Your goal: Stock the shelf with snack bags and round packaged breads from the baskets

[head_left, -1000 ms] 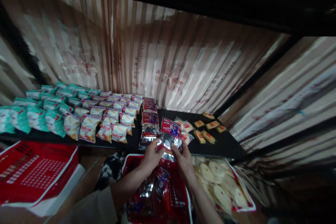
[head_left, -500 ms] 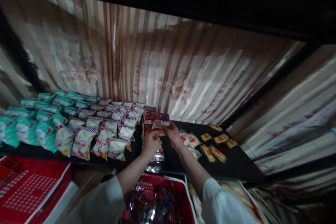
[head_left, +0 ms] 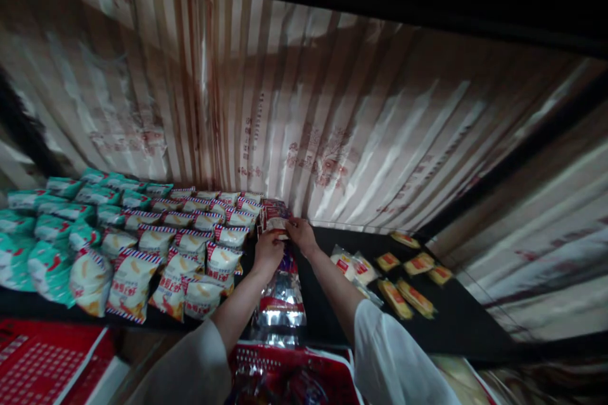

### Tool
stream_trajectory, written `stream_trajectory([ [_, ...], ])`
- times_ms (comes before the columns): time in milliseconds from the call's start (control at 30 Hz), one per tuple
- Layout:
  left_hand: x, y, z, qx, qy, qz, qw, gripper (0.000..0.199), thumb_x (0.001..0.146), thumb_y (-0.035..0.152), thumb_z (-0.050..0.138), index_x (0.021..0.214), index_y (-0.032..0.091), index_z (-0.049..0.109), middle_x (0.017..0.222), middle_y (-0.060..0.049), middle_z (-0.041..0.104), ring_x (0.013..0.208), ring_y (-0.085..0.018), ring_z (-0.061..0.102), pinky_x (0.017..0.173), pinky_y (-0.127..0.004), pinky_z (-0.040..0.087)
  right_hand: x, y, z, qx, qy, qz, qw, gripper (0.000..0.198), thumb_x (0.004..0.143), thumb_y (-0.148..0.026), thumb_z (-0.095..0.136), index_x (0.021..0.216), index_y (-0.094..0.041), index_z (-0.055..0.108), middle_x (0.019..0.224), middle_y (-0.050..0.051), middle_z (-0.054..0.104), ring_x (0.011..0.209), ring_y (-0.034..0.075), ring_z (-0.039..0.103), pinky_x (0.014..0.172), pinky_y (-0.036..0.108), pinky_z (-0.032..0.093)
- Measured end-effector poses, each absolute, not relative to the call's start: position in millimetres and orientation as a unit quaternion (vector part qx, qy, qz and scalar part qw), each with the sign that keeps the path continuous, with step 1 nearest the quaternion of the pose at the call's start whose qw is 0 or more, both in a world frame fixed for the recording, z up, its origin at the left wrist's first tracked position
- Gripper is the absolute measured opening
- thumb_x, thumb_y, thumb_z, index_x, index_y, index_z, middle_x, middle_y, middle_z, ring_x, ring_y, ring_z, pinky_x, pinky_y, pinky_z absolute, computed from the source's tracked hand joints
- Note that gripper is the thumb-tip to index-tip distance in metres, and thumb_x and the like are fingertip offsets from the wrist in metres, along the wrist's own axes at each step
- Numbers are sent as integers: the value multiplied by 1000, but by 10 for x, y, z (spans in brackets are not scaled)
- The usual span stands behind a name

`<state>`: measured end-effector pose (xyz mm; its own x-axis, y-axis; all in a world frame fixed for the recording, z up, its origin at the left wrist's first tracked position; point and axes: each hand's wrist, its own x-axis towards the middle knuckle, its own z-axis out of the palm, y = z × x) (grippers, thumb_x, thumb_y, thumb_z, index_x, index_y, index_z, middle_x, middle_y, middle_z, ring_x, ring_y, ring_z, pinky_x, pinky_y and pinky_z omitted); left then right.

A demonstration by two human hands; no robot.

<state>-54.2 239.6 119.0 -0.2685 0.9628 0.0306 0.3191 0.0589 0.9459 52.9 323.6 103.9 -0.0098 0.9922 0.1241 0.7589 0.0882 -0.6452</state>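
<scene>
"Fingers of left hand (head_left: 269,254) and right hand (head_left: 303,237) are clamping what?"

"They are gripping a red packet (head_left: 276,224) near the far end of the packet row (head_left: 281,304). Probably they are placing it; next move is needing gentle release."

You can read no word or number for certain. Large red characters run across the fronts of your white bags (head_left: 128,288), too soft to make out. On the wall sheeting (head_left: 228,95), reddish-brown characters stand in columns, equally blurred. Your yellow packets (head_left: 415,298) carry red labels with illegible lettering; the print on the dark red packet (head_left: 275,223) you hold is unreadable too.
</scene>
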Motion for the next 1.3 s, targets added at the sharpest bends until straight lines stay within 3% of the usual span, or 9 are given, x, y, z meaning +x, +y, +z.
stream_trajectory([
  [267, -548, 2583, 1153, 486, 638, 478, 357, 30, 69, 6, 50, 84, 17, 73, 95, -8, 71, 95, -22, 61, 88, -31, 43, 392, 3343, 1085, -680, -687, 152, 204, 27, 84, -27, 45, 97, -20, 69, 95, 8, 72, 90, 22, 65, 76, 28, 44],
  [500, -550, 2709, 1116, 457, 650, 476, 376, 28, 69, 9, 50, 85, 15, 72, 87, -10, 72, 83, -21, 64, 78, -30, 46, 301, 3410, 1115, -684, -695, 134, 174, 27, 86, -32, 44, 94, -23, 69, 91, 5, 72, 90, 20, 65, 79, 27, 43],
  [800, -544, 2775, 1103, 457, 657, 469, 373, 29, 68, 10, 50, 87, 14, 72, 85, -10, 72, 83, -22, 65, 76, -29, 46, 283, 3545, 1007, -674, -710, 119, 163, 26, 86, -30, 45, 91, -22, 69, 94, 4, 72, 91, 18, 65, 82, 25, 41],
  [1033, -560, 2854, 1112, 455, 669, 468, 356, 31, 69, 9, 51, 92, 12, 71, 101, -13, 70, 96, -24, 63, 84, -30, 45, 250, 3605, 954, -663, -722, 95, 174, 24, 85, -27, 46, 89, -20, 69, 90, 6, 72, 93, 18, 64, 87, 26, 38],
  [1300, -560, 2889, 1094, 479, 693, 428, 326, 29, 73, 10, 49, 92, 13, 70, 100, -10, 70, 92, -20, 64, 81, -26, 47, 220, 3641, 890, -642, -735, 80, 201, 23, 84, -23, 47, 86, -16, 69, 87, 8, 72, 88, 17, 64, 90, 25, 36],
])
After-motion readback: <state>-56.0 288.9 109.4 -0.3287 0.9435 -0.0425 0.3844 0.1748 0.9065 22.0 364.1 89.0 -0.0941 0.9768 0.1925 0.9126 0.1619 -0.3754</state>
